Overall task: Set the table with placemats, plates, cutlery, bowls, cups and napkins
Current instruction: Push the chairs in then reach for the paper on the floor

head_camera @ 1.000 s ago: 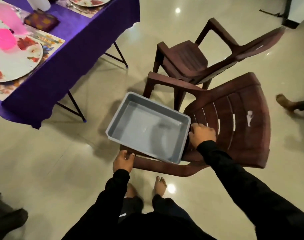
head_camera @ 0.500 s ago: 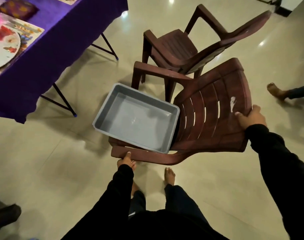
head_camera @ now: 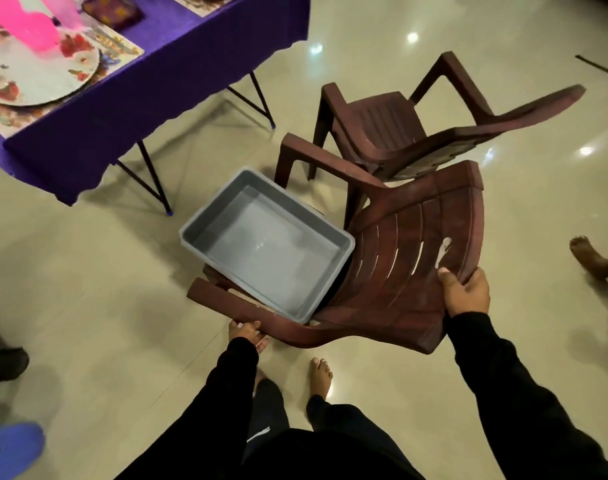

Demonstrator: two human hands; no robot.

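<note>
Plastic chair carried with a loose tub on its seat.
On the bench [head_camera: 178, 57], far left, a plate [head_camera: 36, 77] lies on its placemat; left hand [head_camera: 248, 336] fingers curl under the chair [head_camera: 416, 251] armrest, right hand [head_camera: 467, 292] fingers clamp its backrest; any tilt could slide the tub [head_camera: 268, 245] off.

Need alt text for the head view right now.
Both hands grip a brown chair carrying an empty grey bin: left hand on the armrest, right hand on the backrest. A purple-clothed table stands behind.
</note>
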